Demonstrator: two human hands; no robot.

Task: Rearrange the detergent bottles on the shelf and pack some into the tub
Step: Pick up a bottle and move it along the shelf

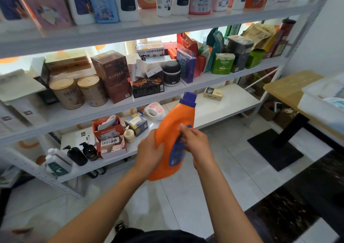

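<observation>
Both hands (173,148) grip smooth orange plastic bottle (172,131) (blue-capped, tilted).

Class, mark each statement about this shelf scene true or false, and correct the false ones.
1. Both hands hold the orange bottle. True: left hand, right hand.
2. The bottle's cap is white. False: the cap is blue.
3. The bottle stands on the lowest shelf. False: it is held in the air, tilted, in front of the shelf.
4. Two round tins stand on the middle shelf. True.
5. A white tub sits on the wooden table at right. True.
</observation>
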